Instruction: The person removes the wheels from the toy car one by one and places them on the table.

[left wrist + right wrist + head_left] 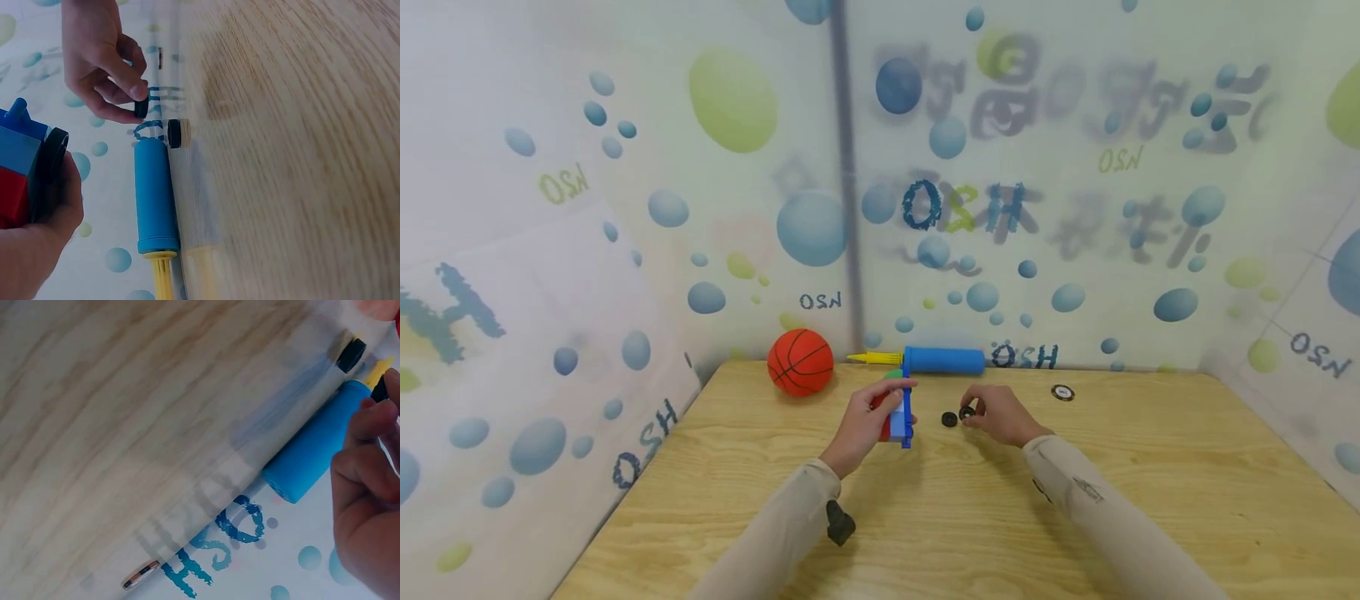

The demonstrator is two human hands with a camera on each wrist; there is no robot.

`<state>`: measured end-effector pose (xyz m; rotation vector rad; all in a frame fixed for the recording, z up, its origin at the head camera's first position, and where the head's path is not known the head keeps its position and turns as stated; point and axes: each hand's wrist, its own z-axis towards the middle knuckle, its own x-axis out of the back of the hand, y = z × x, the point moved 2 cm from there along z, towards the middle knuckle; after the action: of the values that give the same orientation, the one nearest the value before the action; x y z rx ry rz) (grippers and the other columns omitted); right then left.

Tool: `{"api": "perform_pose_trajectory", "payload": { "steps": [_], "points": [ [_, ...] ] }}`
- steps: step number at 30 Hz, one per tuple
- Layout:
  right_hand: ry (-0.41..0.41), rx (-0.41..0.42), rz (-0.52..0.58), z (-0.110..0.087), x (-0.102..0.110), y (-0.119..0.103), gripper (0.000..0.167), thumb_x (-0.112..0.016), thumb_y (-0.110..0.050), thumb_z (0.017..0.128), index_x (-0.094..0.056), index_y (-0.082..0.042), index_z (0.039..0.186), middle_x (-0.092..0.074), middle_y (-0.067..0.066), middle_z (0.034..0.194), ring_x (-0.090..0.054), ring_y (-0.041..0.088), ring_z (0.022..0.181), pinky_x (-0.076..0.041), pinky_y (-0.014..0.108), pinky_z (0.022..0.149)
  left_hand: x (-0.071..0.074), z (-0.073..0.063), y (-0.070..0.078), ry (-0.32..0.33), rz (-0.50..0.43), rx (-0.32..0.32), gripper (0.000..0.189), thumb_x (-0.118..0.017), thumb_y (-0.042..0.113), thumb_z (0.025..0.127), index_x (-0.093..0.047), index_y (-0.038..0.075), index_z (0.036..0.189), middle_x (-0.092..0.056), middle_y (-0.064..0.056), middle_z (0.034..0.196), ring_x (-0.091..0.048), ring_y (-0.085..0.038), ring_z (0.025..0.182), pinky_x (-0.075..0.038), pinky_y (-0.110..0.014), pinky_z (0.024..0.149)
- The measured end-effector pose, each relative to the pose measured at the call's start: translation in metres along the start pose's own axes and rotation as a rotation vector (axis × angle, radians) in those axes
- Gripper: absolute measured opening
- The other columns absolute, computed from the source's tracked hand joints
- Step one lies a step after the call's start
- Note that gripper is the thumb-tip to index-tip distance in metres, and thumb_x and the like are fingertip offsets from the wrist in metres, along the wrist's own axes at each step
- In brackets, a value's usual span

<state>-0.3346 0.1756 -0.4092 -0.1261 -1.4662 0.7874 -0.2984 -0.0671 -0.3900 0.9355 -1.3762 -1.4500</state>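
One small wheel (967, 412) pinched in the right grip (1002, 415) over the counter (970, 500), near another wheel (950, 420); left grip (859, 427) clasps the toy (897, 427), and a loose pinch could drop that wheel

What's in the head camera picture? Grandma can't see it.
The left hand holds a blue-and-red toy above a wooden table while the right hand pinches a black wheel near a second wheel. Behind lie a red basketball and blue cylinder.

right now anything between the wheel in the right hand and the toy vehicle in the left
A loose black wheel lies on the tabletop in between, but the pinched wheel is higher, so the path to the toy vehicle looks open.
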Motion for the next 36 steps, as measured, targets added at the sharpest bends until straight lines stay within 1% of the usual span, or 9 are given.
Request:
{"api": "perform_pose_trajectory", "payload": {
  "steps": [3,7,10,17,23,27,31,34,36],
  "points": [
    [-0.018,-0.013,-0.025,0.004,-0.003,0.005,0.021,-0.073,-0.007,0.090,-0.069,-0.003,0.110,-0.066,0.005,0.079,-0.055,0.011,0.068,-0.048,0.029,0.064,-0.001,0.000,0.000,-0.003,-0.002,-0.003,0.034,-0.045,0.022,0.108,-0.061,0.016,0.137,-0.065,-0.024,0.120,-0.072,-0.017,0.086,-0.062,-0.038,0.079],
    [-0.037,-0.025,-0.037,0.008,-0.006,0.010,0.021,-0.073,-0.007,0.089,-0.071,-0.003,0.110,-0.067,0.006,0.078,-0.055,0.012,0.067,-0.047,0.028,0.061,0.000,0.001,-0.002,-0.003,0.002,0.003,0.034,-0.045,0.023,0.108,-0.061,0.016,0.137,-0.065,-0.023,0.121,-0.073,-0.022,0.090,-0.062,-0.039,0.080],
    [-0.047,-0.032,-0.061,0.010,-0.008,0.010,0.021,-0.074,-0.007,0.088,-0.072,-0.004,0.109,-0.068,0.006,0.078,-0.056,0.013,0.067,-0.047,0.028,0.061,0.000,0.001,-0.003,-0.005,0.000,0.008,0.034,-0.046,0.023,0.108,-0.061,0.017,0.138,-0.066,-0.023,0.121,-0.073,-0.023,0.091,-0.062,-0.039,0.081],
    [-0.049,-0.056,-0.123,0.011,-0.012,0.009,0.021,-0.075,-0.007,0.088,-0.073,-0.006,0.108,-0.069,0.007,0.081,-0.059,0.014,0.069,-0.049,0.030,0.063,-0.001,0.001,-0.003,-0.012,0.002,0.006,0.034,-0.046,0.023,0.108,-0.060,0.017,0.138,-0.062,-0.022,0.129,-0.074,-0.024,0.096,-0.062,-0.039,0.082],
    [-0.048,-0.082,-0.118,0.012,-0.013,0.011,0.021,-0.075,-0.008,0.088,-0.074,-0.007,0.109,-0.070,0.006,0.081,-0.058,0.014,0.068,-0.049,0.030,0.063,-0.002,0.001,-0.003,-0.025,-0.006,0.000,0.035,-0.045,0.022,0.108,-0.060,0.016,0.139,-0.061,-0.022,0.132,-0.074,-0.025,0.097,-0.062,-0.040,0.082],
    [-0.054,-0.098,-0.111,0.012,-0.015,0.014,0.022,-0.076,-0.010,0.087,-0.074,-0.008,0.109,-0.070,0.005,0.081,-0.058,0.013,0.068,-0.048,0.029,0.063,-0.002,0.001,-0.005,-0.031,-0.022,0.002,0.034,-0.046,0.022,0.108,-0.060,0.014,0.138,-0.062,-0.023,0.132,-0.074,-0.032,0.102,-0.062,-0.040,0.081],
    [-0.064,-0.120,-0.088,0.012,-0.015,0.017,0.028,-0.075,-0.012,0.088,-0.072,-0.008,0.116,-0.068,0.004,0.078,-0.058,0.013,0.067,-0.048,0.029,0.062,-0.004,0.002,-0.004,-0.033,-0.025,-0.006,0.034,-0.046,0.022,0.108,-0.060,0.014,0.138,-0.063,-0.024,0.131,-0.072,-0.038,0.106,-0.062,-0.040,0.081],
    [-0.068,-0.135,-0.073,0.011,-0.013,0.017,0.033,-0.074,-0.014,0.089,-0.070,-0.007,0.121,-0.067,0.004,0.077,-0.058,0.013,0.066,-0.048,0.029,0.061,-0.004,0.002,-0.003,-0.034,-0.021,-0.017,0.034,-0.045,0.022,0.108,-0.060,0.014,0.138,-0.063,-0.024,0.129,-0.072,-0.038,0.106,-0.062,-0.040,0.082],
    [-0.074,-0.127,-0.066,0.010,-0.011,0.015,0.034,-0.073,-0.014,0.090,-0.069,-0.005,0.123,-0.067,0.005,0.077,-0.058,0.013,0.066,-0.049,0.029,0.061,-0.005,0.001,-0.002,-0.032,-0.020,-0.014,0.034,-0.045,0.021,0.108,-0.059,0.013,0.138,-0.064,-0.025,0.128,-0.072,-0.037,0.105,-0.062,-0.040,0.083]
  ]
}}
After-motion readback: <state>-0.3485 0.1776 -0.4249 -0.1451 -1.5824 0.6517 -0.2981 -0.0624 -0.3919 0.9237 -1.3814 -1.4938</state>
